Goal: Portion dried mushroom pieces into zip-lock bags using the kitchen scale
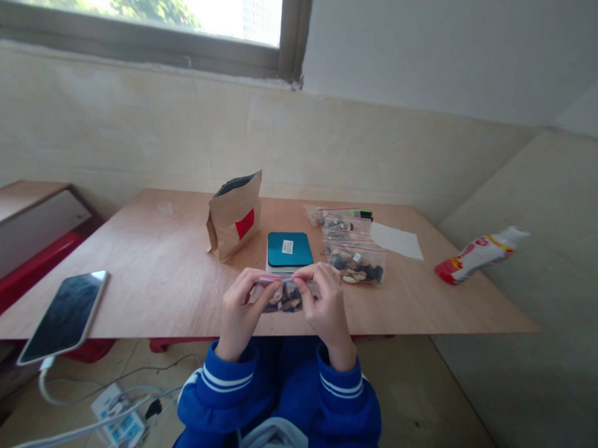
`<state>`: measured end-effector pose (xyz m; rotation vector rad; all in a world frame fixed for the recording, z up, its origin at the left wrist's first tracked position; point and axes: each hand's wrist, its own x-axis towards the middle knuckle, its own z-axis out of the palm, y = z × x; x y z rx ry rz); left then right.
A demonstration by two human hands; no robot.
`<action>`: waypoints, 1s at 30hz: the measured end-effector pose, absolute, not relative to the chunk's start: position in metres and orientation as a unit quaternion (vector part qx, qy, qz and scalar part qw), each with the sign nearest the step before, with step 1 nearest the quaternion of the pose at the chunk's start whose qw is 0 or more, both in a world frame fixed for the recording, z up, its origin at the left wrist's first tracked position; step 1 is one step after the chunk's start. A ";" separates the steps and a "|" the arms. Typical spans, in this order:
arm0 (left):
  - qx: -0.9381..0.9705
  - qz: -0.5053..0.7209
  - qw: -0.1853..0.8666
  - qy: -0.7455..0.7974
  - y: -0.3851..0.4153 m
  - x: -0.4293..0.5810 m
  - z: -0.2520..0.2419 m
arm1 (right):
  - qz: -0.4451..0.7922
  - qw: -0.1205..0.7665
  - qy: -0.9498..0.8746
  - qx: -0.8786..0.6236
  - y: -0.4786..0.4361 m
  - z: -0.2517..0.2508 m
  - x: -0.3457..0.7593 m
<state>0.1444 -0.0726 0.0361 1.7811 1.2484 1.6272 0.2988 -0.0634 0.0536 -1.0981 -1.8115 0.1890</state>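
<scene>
Brown tabletop beneath left hand and right hand, both pinching a clear bag; wall and window beyond.

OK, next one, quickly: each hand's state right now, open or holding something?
Left hand: closed, pinching the top edge of a clear zip bag.
Right hand: closed, pinching the same edge farther right.

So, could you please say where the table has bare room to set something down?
Bare tabletop lies between phone and paper bag, and between clear bags and bottle, before the white sheet. The middle, around blue-topped box and held bag, is crowded.
</scene>
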 end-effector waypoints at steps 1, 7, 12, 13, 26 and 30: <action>0.639 0.587 0.209 0.450 -0.072 0.144 0.036 | 0.087 0.480 -0.751 -0.444 -0.065 0.056 0.299; 0.650 0.583 0.207 0.442 -0.074 0.146 0.037 | 0.086 0.475 -0.769 -0.419 -0.068 0.059 0.299; 0.662 0.566 0.186 0.455 -0.073 0.145 0.037 | 0.082 0.488 -0.764 -0.414 -0.066 0.057 0.293; 0.668 0.559 0.176 0.458 -0.073 0.144 0.037 | 0.080 0.490 -0.763 -0.413 -0.065 0.056 0.292; 0.694 0.550 0.072 0.459 -0.071 0.140 0.025 | 0.140 0.484 -0.749 -0.430 -0.055 0.041 0.288; 0.689 0.551 0.089 0.463 -0.069 0.132 0.024 | 0.164 0.453 -0.768 -0.422 -0.048 0.032 0.296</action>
